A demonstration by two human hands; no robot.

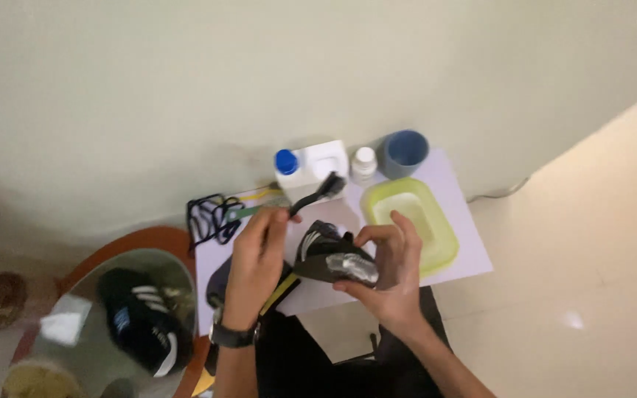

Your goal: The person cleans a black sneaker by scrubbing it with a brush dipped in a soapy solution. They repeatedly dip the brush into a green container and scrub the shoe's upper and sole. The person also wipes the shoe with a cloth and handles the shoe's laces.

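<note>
The left hand [256, 254] grips a black brush [318, 193] by its handle, bristle end raised and pointing up toward the white jug [317, 166]. The right hand [388, 269] clasps a black shoe [333, 254] with white stripes, fingers curled over its toe, held just above the surface [466, 243] between the 2 hands. A dark watch [231, 335] sits on the left wrist.

Just right of the shoe lies a yellow-green tub [440, 236], shallow and rectangular. Behind it stand a blue cup [405, 153] and a small white bottle [364, 163], close together, with the blue-capped jug to their left. Black laces [211, 215] lie tangled at the surface's left edge, beside a yellow and a green strip, too small to tell what they are.

Down at the left, a round basin [178, 243] with a brown rim holds a second black shoe [141, 320] with white stripes, well apart from the hands
</note>
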